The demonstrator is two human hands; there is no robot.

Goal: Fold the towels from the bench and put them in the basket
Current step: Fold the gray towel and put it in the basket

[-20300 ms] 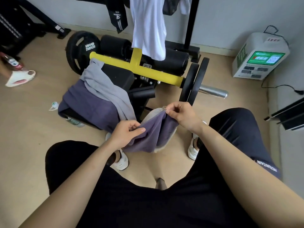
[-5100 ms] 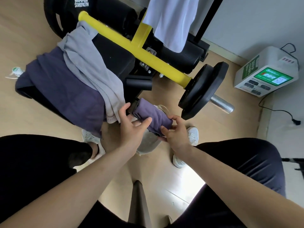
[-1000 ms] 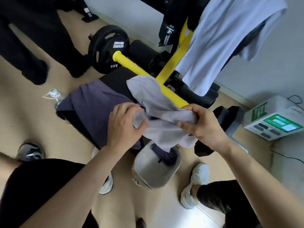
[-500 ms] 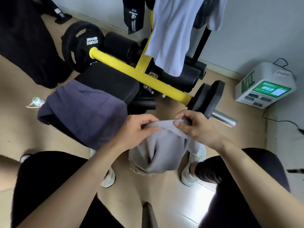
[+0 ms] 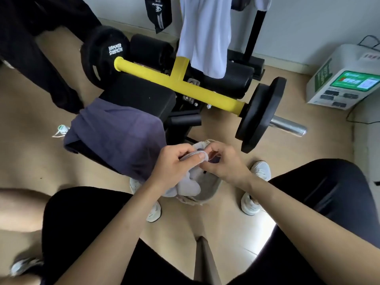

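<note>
A light grey towel hangs bunched from my hands, right above the grey basket on the floor between my feet. My left hand pinches its top edge between thumb and fingers. My right hand meets it at the same edge with curled fingers, pinching the cloth. A dark purple towel lies draped over the near end of the black bench. A bit of purple cloth shows inside the basket behind my hands.
The bench's yellow bar carries black weight plates at both ends. White clothing hangs above it. A white machine with a green screen stands at right. Another person's dark legs stand at left; a bottle lies on the floor.
My hands have come close together and lower, gathering the grey towel's top edge over the basket. The towel hangs narrower and more bunched than half a second ago.
</note>
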